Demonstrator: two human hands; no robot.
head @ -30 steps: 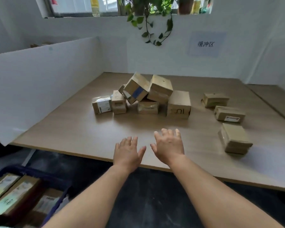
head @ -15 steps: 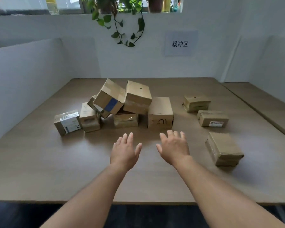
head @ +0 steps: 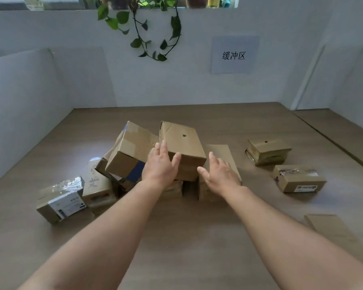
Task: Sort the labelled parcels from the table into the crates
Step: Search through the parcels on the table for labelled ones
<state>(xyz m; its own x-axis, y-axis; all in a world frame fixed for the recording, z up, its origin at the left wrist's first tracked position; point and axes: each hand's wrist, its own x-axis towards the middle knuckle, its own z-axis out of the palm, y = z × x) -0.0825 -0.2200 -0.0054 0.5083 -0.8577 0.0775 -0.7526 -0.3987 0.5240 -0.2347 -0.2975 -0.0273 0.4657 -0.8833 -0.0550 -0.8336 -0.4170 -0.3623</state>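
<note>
Wall sign (head: 234, 55) — 缓冲区, both hands at top parcel (head: 181, 144)

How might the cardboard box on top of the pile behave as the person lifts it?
The top box looks stiff, with crisp edges, so it probably won't sag. It sits tilted on other boxes, so it may slide or tip. Its neighbour leans against it and could shift.

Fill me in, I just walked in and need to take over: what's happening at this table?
A person is sorting cardboard parcels on the table. Both hands reach into the pile in the middle: the left hand lies flat against the top box, and the right hand is open beside it, gripping nothing. Three more parcels lie apart on the right. No crate is in view.
</note>
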